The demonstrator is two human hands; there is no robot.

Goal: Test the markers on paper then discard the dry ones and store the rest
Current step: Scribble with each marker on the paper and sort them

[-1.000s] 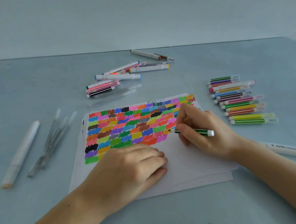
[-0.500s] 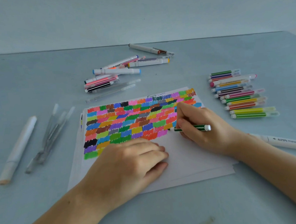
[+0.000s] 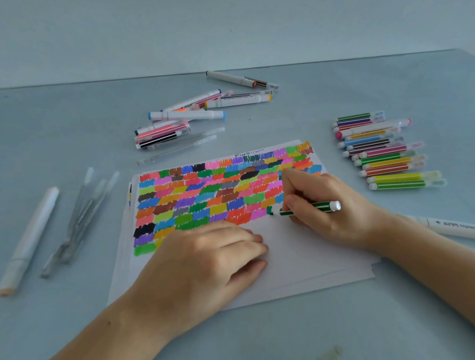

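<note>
The green striped marker (image 3: 306,208) lies nearly level in my right hand (image 3: 327,210), pinched between thumb and fingers, its tip at 9 o'clock touching the paper (image 3: 305,256) where a small dark green mark (image 3: 269,210) sits at the end of a row of coloured patches. Its white butt end points to 3 o'clock, past my knuckles. The coloured patches (image 3: 204,198) fill the far half of the top sheet, which lies on a loose stack of white sheets at the middle of the table (image 3: 268,339). My left hand (image 3: 208,262) rests palm down on the near part of the paper, at 7 o'clock from the marker tip, fingers loosely bent and pressing the sheet, holding nothing. At 2 o'clock from the paper a row of capped striped markers (image 3: 382,154) lies side by side, well apart from my right hand. At 12 o'clock a loose heap of white-barrelled and striped markers (image 3: 188,119) lies beyond the sheet. At 9 o'clock lie a few clear pens (image 3: 77,223), and farther out a thick white marker (image 3: 29,242). Another white marker (image 3: 461,228) lies at 3 o'clock, just behind my right wrist.
</note>
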